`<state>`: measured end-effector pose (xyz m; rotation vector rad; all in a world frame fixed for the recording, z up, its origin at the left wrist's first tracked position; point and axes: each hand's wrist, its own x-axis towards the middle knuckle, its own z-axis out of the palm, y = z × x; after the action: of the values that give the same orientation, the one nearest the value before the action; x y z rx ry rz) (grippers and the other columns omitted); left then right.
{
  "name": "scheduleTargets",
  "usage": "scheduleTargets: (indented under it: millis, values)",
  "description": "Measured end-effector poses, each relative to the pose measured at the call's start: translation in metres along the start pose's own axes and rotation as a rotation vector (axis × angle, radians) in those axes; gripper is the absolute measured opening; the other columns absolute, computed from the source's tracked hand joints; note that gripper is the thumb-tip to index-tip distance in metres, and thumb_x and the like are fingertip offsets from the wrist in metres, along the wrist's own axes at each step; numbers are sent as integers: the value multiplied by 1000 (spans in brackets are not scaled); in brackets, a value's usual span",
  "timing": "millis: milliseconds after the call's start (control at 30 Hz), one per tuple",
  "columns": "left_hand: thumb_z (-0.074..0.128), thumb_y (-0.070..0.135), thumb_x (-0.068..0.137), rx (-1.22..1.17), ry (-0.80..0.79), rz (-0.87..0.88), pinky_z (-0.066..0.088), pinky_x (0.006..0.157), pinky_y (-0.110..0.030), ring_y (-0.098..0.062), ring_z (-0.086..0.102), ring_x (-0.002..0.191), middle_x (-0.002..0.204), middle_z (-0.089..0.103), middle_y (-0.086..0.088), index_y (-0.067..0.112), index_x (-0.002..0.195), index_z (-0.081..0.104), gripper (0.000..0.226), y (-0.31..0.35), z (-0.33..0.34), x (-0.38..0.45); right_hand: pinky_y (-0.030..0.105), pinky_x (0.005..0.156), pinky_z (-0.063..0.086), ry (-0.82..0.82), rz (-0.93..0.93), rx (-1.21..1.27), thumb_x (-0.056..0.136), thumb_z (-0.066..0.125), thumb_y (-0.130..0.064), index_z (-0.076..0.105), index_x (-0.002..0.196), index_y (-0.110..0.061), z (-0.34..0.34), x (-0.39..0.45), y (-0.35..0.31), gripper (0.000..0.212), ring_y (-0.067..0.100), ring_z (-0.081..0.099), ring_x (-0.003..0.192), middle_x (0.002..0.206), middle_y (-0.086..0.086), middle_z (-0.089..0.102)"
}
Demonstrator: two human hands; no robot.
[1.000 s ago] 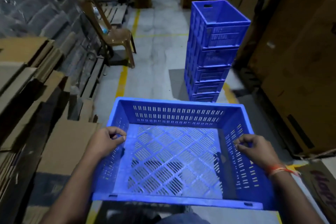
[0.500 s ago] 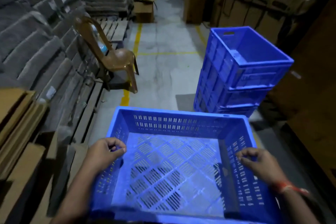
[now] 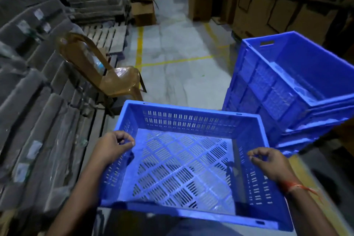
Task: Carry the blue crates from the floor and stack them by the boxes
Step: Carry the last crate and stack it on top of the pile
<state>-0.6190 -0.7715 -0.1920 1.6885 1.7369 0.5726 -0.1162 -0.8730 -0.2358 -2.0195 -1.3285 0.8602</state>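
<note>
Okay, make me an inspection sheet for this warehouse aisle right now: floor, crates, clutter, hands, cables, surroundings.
Surface: grey concrete floor with yellow lines.
Job's things: slotted blue crate carried, empty; crate stack standing to its right, top crate empty.
Clutter: brown plastic chair at the aisle's left; open cardboard box farther back.
Grippers: left hand and right hand each grip a side rim of the carried crate.
Cables: nothing seen.
Surroundings: wrapped grey bundles left; stacked cartons right.

Dim warehouse light, blurred, warped edges
</note>
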Motion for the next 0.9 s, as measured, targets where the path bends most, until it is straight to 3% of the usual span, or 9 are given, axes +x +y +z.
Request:
scheduleTargets:
  millis: [100,200,267,333,433,567,767,833,900]
  values:
    - [73,47,61,6,-28,-30,37,60,-26,-10,46,50,53,54,6,37,76,74,18,3,-9,68,9,61,44,13,29,8,78,78,-11,74,72,-26,16,58,-22,16,8,67,74,77,-6,75]
    - [73,46,63,28,-20,-16,36,59,-27,-11,45,49,52,51,6,37,75,73,15,4,-22,134,12,60,43,15,8,-22,79,78,-14,75,76,-24,24,109,-55,11,8,67,68,72,-9,73]
    - [74,46,63,20,-25,-11,36,59,-27,-12,46,50,53,53,5,37,76,74,15,5,-30,175,8,52,41,13,14,-19,79,77,-13,76,80,-21,28,138,-76,8,-5,59,54,60,-21,67]
    - [74,47,63,25,-41,1,37,60,-28,-12,48,51,55,59,1,37,76,75,17,4,-33,212,6,52,39,57,33,-16,78,77,-14,76,80,-21,31,161,-91,7,-10,55,51,56,-21,65]
    - [80,35,73,22,-115,55,38,59,-26,-5,44,40,51,58,4,28,76,75,9,10,-36,271,26,59,48,132,110,-43,75,78,-20,75,75,-28,37,188,-104,9,2,55,52,62,-3,69]
    - [80,15,81,49,-237,128,37,53,-20,2,41,35,48,57,9,18,75,74,9,13,-32,352,26,64,48,206,200,-54,75,76,-19,77,79,-26,51,202,-121,9,6,61,61,69,-3,73]
    - [79,33,74,118,-367,305,40,60,-28,-12,48,51,55,62,-1,34,76,73,6,26,-45,450,30,70,53,345,393,-12,77,78,-19,78,81,-26,98,179,-156,9,8,69,74,75,-6,75]
    - [78,40,71,152,-409,372,42,60,-27,-6,49,47,54,62,3,34,75,73,8,36,-49,473,35,74,55,401,437,22,76,79,-20,77,81,-26,117,168,-165,8,13,71,76,75,-3,76]
    - [81,33,76,194,-460,431,42,57,-24,1,48,42,55,60,4,28,74,74,9,49,-49,489,33,72,52,461,485,56,77,78,-18,77,80,-24,136,153,-176,7,16,69,72,75,1,76]
